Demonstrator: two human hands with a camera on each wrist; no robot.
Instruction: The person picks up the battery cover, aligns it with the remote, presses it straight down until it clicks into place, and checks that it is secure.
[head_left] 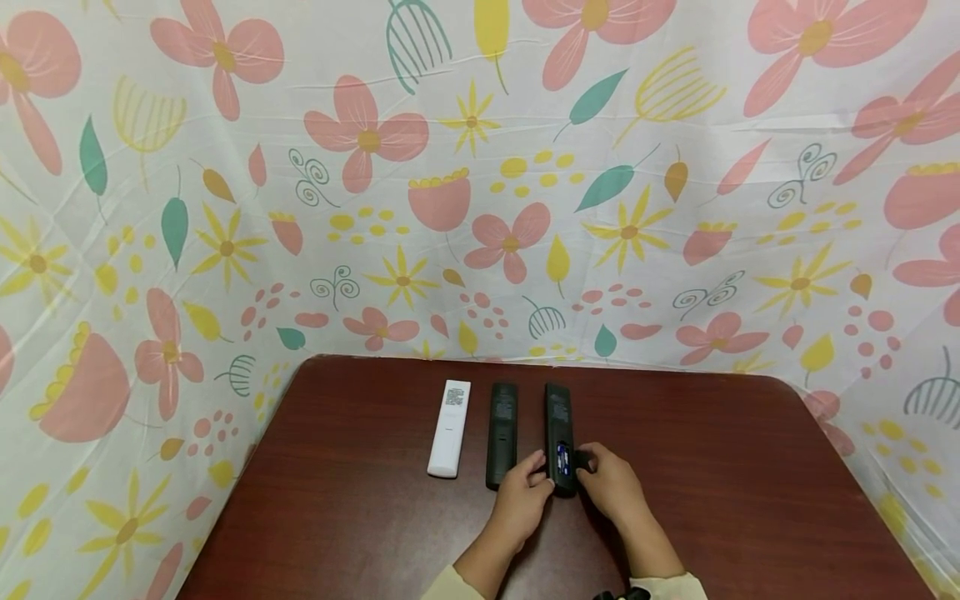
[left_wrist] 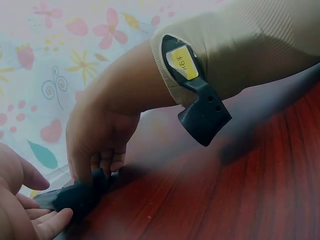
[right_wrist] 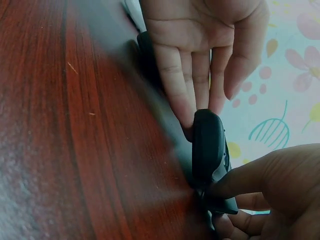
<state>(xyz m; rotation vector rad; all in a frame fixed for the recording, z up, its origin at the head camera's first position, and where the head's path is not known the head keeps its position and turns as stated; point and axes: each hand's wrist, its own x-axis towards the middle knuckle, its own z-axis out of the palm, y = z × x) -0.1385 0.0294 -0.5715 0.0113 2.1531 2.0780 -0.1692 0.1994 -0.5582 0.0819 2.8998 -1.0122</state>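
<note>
Right hand (head_left: 617, 488) pinching black cover (head_left: 582, 460), left hand (head_left: 521, 502) straight-fingered against edge of open remote (head_left: 559, 429), wide tabletop (head_left: 742, 475) rightward

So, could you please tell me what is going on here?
A person's left hand touches the side of a black remote lying face down on the table. The right hand pinches a small dark piece, apparently the battery cover, beside it. The remote's back is open, with batteries showing inside. Another black remote and a white remote lie to the left, both untouched.
</note>
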